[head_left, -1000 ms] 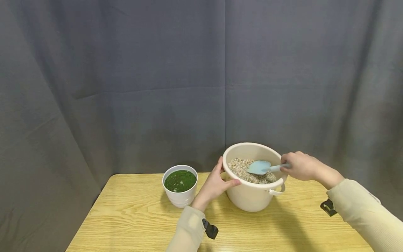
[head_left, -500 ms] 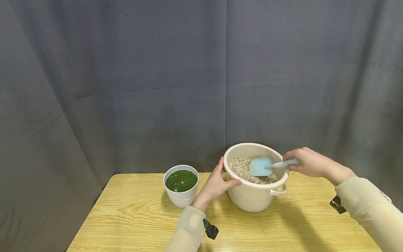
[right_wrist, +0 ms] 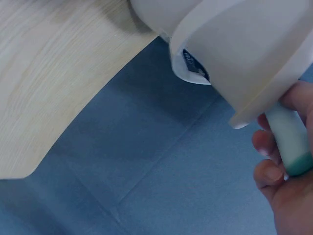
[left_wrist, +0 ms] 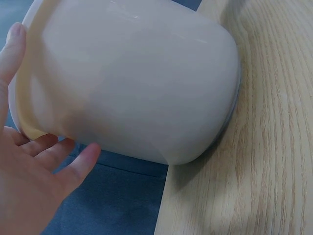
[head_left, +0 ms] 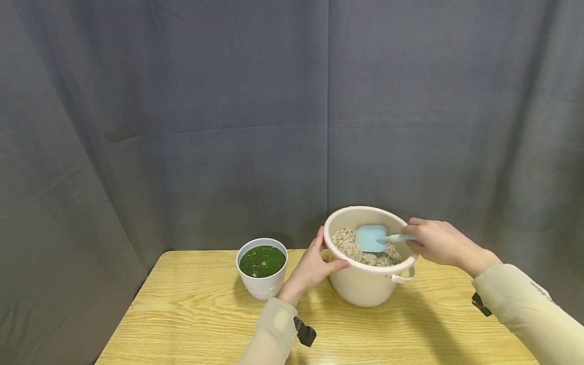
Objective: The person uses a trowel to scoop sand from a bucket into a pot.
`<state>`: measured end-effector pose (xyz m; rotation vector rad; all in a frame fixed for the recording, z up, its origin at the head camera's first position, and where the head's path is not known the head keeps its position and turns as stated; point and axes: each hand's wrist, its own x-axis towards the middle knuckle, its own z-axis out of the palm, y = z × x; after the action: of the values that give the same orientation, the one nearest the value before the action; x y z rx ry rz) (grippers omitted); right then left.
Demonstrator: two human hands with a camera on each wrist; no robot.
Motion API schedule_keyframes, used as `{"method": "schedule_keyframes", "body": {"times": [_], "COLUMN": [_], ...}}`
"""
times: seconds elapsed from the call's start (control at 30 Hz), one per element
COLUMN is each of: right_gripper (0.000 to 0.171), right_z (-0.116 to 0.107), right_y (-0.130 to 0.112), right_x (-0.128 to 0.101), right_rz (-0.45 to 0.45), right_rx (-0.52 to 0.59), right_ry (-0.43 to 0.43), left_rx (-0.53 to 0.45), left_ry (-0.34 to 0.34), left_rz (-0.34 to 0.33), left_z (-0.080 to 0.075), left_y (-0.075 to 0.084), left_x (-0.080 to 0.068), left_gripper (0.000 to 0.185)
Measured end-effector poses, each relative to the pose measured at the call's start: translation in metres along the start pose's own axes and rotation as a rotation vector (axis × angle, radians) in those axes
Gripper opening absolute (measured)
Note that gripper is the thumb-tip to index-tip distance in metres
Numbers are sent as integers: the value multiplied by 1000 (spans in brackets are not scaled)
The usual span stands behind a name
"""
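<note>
A cream bucket [head_left: 365, 286] with a side handle stands on the table, partly filled with pale grainy material [head_left: 347, 246]. My left hand [head_left: 310, 268] holds its left rim, thumb over the edge and fingers along the outer wall. The left wrist view shows those fingers [left_wrist: 54, 152] spread against the bucket's side. My right hand [head_left: 440, 243] grips the handle of a light blue trowel [head_left: 371, 238] at the right rim. Its blade lies over the grains inside the bucket. In the right wrist view, fingers curl round the pale handle [right_wrist: 288, 134], which has a teal end.
A white ribbed pot [head_left: 263, 289] holding green mossy-looking matter [head_left: 262, 262] stands left of the bucket, near my left forearm. The wooden table [head_left: 196, 319] ends at the back before a dark grey curtain [head_left: 246, 126].
The right hand first drew the trowel right and up, showing more of its blade, then moved it back left over the grains. The left hand and bucket stayed in place.
</note>
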<state>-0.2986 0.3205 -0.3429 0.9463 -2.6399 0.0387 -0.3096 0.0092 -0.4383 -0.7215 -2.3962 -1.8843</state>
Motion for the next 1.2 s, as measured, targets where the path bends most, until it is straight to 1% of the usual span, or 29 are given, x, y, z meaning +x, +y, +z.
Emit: {"method": "schedule_keyframes", "body": {"times": [0.13,0.23,0.37,0.5,0.6,0.73,0.8,0.9,1.03,1.2], "right_gripper": [15,15,17,17,16,16,16,16,13,13], "right_z": [-6,-15,-29,-40,-43,-34,-24,-8,6,15], "right_y": [3,9,14,12,8,4,2,-1,-5,-8], "right_x": [0,-3,-5,-2,3,8,8,7,4,4], "right_rz": [2,12,9,4,3,-22,-37,-34,5,54], "right_rx": [39,95,128,141,146,170,194,238,298,332], "right_ry": [-26,-55,-110,-161,-180,-158,-122,-63,-11,19], "left_rx": [21,37,21,-6,-6,-10,-20,-32,-23,-18], "left_ry": [-13,-19,-24,-27,-28,-30,-32,-34,-23,-11], "left_rz": [19,11,-4,6,12,12,22,19,4,9], "left_z": [0,1,2,1,1,0,0,-2,-4,-6], "left_y": [0,0,-3,-5,-4,-4,-4,-3,-3,-5], "left_x": [1,0,-2,-4,-3,-2,-3,-4,-4,-5], "left_gripper": [114,114,114,113,112,112,112,113,114,112]}}
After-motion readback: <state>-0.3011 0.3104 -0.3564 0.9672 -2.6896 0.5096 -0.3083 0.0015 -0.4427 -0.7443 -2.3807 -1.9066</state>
